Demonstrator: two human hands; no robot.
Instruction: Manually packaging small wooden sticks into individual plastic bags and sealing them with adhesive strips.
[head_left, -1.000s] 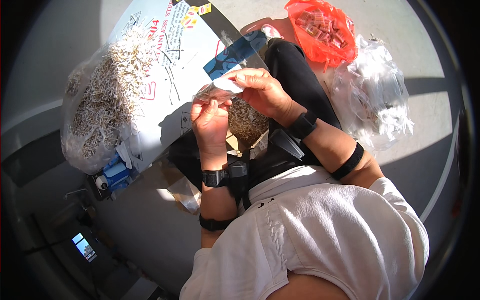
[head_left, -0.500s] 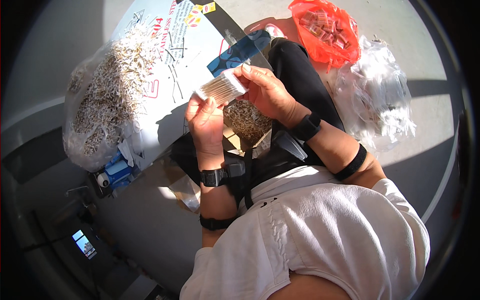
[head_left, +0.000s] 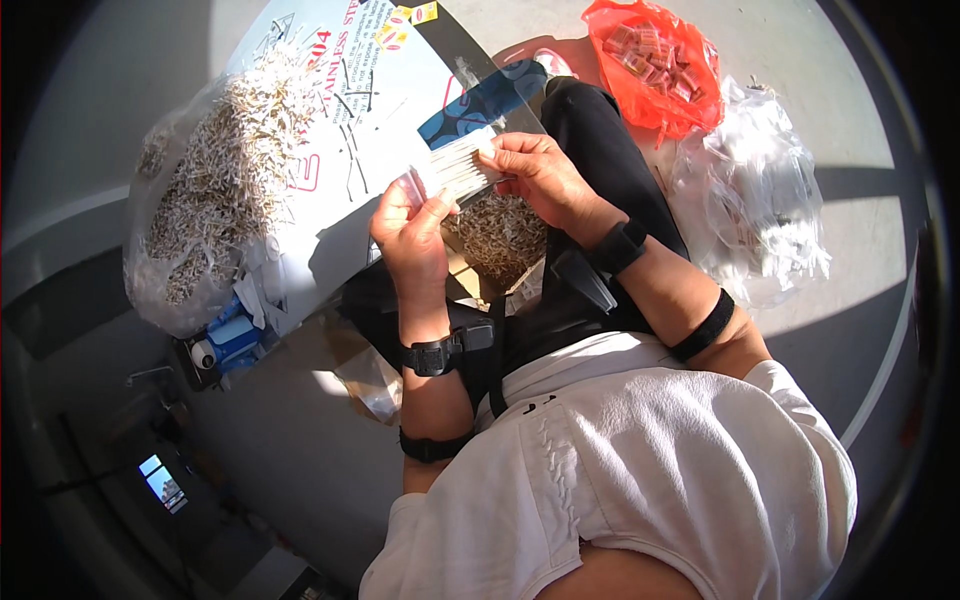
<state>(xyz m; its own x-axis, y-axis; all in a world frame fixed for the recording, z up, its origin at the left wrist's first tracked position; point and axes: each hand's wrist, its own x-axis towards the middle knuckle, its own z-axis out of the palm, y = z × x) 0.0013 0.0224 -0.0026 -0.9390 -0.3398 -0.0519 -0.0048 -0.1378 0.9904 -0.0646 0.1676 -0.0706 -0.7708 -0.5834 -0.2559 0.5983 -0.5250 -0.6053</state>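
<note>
Both hands are up over the lap, and between them sits a flat bundle of thin white sticks (head_left: 455, 168), packed side by side like a little raft and tilted up toward the right. The left hand (head_left: 412, 232) grips the bundle's lower left end, thumb pressed on top and fingers curled underneath, clenched firmly around it. The right hand (head_left: 540, 175) pinches the upper right end, fingertips closed on the edge of the sticks, so the bundle is held at both ends and clear of everything below. Each forearm wears a dark watch-like wrist device plus a black band higher up (the left wrist device (head_left: 432, 355) shows plainly, strap and all). Right beneath the hands, in the lap between the black trouser legs (head_left: 600, 150), lies a brownish heap of small loose sticks (head_left: 500, 235) on what looks like an open piece of cardboard, partly in shadow. To the person's left, a big clear plastic bag (head_left: 215, 190) bulges with pale loose sticks, resting against a large white printed board (head_left: 365, 100) that lies on the grey floor. Just below that bag sits something small and blue (head_left: 232, 338), too cramped to identify. Over on the right, an orange plastic bag (head_left: 655, 62) holds small reddish packets, and beside it lies a crumpled clear plastic bag (head_left: 755, 195) stuffed with white contents, well apart from the hands.
</note>
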